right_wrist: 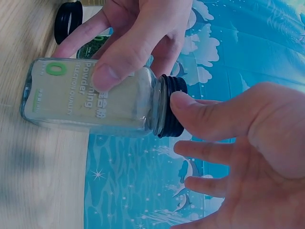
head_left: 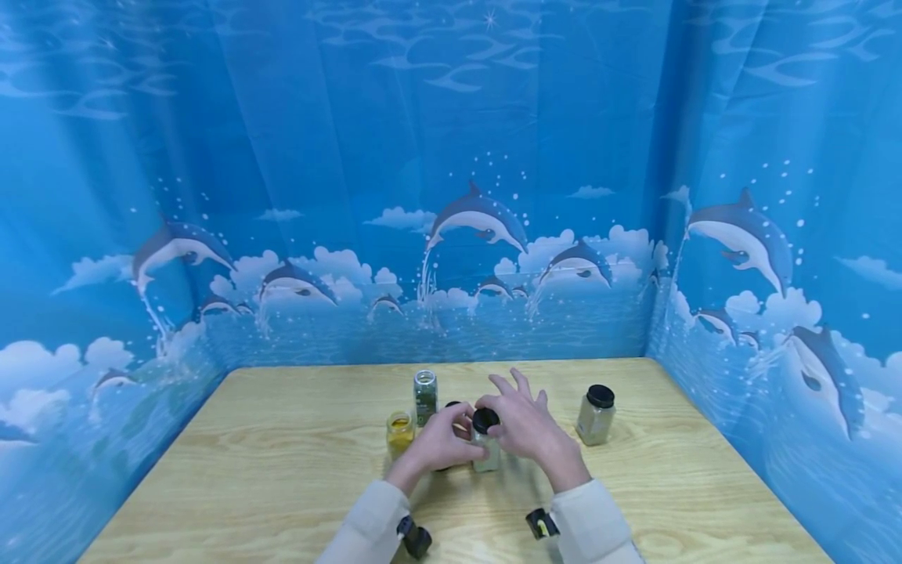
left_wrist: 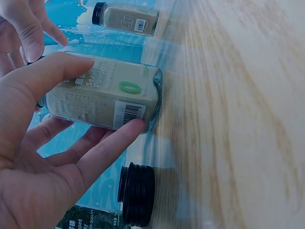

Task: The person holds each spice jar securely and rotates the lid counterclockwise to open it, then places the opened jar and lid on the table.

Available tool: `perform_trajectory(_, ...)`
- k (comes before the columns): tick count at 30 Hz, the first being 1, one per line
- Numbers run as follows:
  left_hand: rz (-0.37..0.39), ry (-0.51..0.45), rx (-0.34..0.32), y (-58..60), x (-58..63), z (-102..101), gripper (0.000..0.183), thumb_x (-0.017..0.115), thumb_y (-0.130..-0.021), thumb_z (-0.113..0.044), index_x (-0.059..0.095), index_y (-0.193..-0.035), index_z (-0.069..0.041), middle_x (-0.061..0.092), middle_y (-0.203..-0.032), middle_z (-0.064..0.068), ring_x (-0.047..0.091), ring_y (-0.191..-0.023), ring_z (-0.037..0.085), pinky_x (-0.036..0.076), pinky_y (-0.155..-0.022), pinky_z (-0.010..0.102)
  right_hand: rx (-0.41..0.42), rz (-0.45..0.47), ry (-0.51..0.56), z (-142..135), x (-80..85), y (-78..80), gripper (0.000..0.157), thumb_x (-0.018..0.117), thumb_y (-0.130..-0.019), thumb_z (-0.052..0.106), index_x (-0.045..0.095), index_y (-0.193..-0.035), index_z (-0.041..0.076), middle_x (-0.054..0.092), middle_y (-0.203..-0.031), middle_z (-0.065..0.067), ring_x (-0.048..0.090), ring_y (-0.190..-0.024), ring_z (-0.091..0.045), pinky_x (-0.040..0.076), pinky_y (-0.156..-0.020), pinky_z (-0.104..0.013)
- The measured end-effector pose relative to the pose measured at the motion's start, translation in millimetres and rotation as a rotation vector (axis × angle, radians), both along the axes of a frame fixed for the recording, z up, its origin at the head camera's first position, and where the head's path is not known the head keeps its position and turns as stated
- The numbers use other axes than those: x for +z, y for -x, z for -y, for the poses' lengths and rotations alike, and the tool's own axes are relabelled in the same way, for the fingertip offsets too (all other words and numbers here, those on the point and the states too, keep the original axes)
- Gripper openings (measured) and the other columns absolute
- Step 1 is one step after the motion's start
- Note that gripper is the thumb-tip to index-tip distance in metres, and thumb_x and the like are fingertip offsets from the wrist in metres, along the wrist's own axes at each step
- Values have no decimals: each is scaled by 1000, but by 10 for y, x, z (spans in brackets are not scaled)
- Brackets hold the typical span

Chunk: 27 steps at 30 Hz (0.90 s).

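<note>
A glass jar of pale seasoning powder (left_wrist: 102, 93) stands upright on the table in front of me. My left hand (head_left: 442, 440) grips its body, thumb on one side and fingers on the other. At the top, my right hand (head_left: 524, 423) pinches the black screw lid (right_wrist: 174, 106) between thumb and index finger, the other fingers spread away. The lid sits on the jar's neck; whether it is loose cannot be seen. Beside the left hand, black lids (left_wrist: 138, 195) lie on the table, partly hidden in the head view.
Left of the hands stand a lidless jar of yellow powder (head_left: 400, 435) and a lidless jar of green flakes (head_left: 425, 398). A second pale powder jar with a black lid (head_left: 596, 415) stands to the right. Blue dolphin curtains (head_left: 465, 157) border the wooden table (head_left: 282, 454).
</note>
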<state>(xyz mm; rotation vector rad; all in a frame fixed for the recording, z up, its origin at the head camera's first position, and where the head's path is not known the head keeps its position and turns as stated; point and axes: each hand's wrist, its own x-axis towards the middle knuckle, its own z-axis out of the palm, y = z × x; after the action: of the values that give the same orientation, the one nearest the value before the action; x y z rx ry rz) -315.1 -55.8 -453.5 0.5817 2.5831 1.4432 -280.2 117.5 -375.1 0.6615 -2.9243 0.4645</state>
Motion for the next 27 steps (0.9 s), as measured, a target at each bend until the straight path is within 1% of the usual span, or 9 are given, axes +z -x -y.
perform_trajectory(6, -8, 5, -3, -2, -7, 1, 32, 81, -72, -30, 58, -94, -23, 63, -100, -4, 63, -89, 11, 55, -79, 31, -5, 24, 4, 1, 5, 0, 36, 73, -82, 17, 66, -117, 23, 36, -151, -12, 14, -144, -43, 18, -96, -83)
perform_trajectory(8, -15, 2, -8, 0, -12, 2, 33, 81, -72, -28, 58, -93, -22, 64, -99, -2, 63, -89, 11, 55, -78, 31, -6, 28, 1, -2, 5, -1, 41, 74, -82, 19, 63, -121, 23, 36, -152, -12, 14, -145, -43, 18, -97, -82)
perform_trajectory(12, -22, -10, -16, 1, -16, 1, 33, 81, -71, -28, 56, -92, -20, 64, -98, 0, 65, -87, 12, 56, -76, 30, -16, 21, -3, -11, -2, 2, 53, 75, -80, 31, 57, -129, 24, 35, -152, -11, 14, -145, -42, 16, -98, -82)
perform_trajectory(14, -26, -11, -16, 2, -19, 0, 34, 81, -70, -29, 56, -91, -21, 65, -97, -1, 65, -88, 12, 56, -77, 30, -29, 6, -7, -12, -8, 9, 56, 74, -80, 38, 55, -130, 24, 35, -152, -11, 14, -145, -42, 17, -99, -82)
perform_trajectory(18, -35, -7, -6, -1, -16, -4, 34, 82, -70, -29, 55, -90, -21, 65, -96, -1, 66, -89, 13, 56, -78, 31, -65, -45, -22, -5, -19, 26, 52, 72, -79, 48, 60, -122, 23, 39, -150, -11, 17, -144, -42, 20, -98, -81)
perform_trajectory(21, -38, -2, 0, -5, -13, -4, 34, 82, -70, -29, 55, -89, -21, 66, -96, 0, 66, -89, 15, 56, -78, 32, -90, -80, -37, 4, -27, 38, 50, 73, -76, 53, 64, -115, 22, 41, -148, -12, 20, -143, -43, 22, -97, -81)
perform_trajectory(27, -36, -9, -5, -4, -23, -2, 33, 82, -70, -29, 56, -89, -22, 66, -98, -1, 66, -90, 16, 56, -79, 32, -119, -117, -55, 14, -35, 57, 46, 74, -71, 58, 68, -100, 22, 45, -144, -13, 27, -139, -45, 26, -95, -80)
